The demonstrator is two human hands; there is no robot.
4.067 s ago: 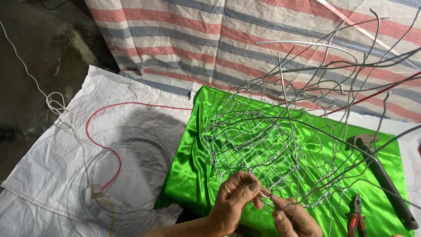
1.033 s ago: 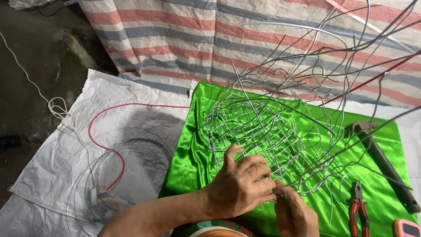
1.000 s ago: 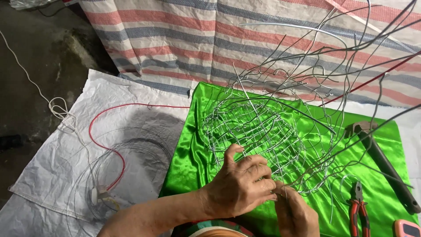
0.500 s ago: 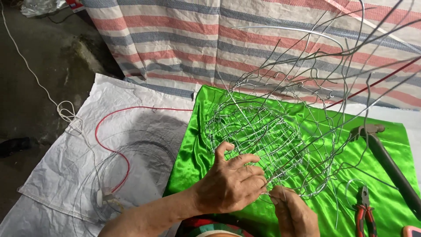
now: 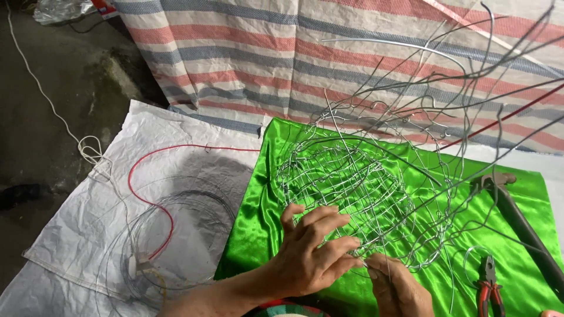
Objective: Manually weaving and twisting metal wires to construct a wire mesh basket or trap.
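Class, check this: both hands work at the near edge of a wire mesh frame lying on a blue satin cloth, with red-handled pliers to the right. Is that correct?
Not quite. The satin cloth is bright green, not blue, as the head view shows. The rest holds: the left hand and right hand work at the near edge of the wire mesh frame, with red-handled pliers to the right.

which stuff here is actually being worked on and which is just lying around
In use: wire mesh frame, held by left hand and right hand; green cloth under it.

Lying about: pliers, hammer, red wire, thin wire coil, white sack.
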